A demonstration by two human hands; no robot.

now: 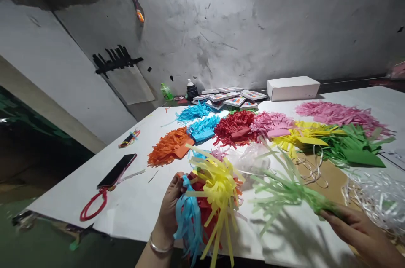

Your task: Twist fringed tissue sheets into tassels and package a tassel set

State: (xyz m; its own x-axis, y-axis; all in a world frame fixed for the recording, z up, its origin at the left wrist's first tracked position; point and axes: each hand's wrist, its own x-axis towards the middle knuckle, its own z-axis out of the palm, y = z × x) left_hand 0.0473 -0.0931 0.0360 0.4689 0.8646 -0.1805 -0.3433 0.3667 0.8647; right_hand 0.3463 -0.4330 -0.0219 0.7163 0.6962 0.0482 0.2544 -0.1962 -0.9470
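My left hand (169, 209) is closed round a bundle of fringed paper strips (212, 194) in yellow, blue and red, held above the white table's (133, 205) near edge. My right hand (351, 223) grips the base of a green fringed paper tassel (286, 192), which is blurred by motion and points left toward the bundle. A silver bracelet sits on my left wrist.
Heaps of cut paper fringe lie across the table: orange (167, 148), blue (202, 127), red (236, 127), pink (335, 113), yellow (303, 135), green (354, 146). A phone (117, 170) with a red cord (92, 205) lies at left. A white box (292, 87), small packets (230, 97) and white ribbon (376, 196) are also there.
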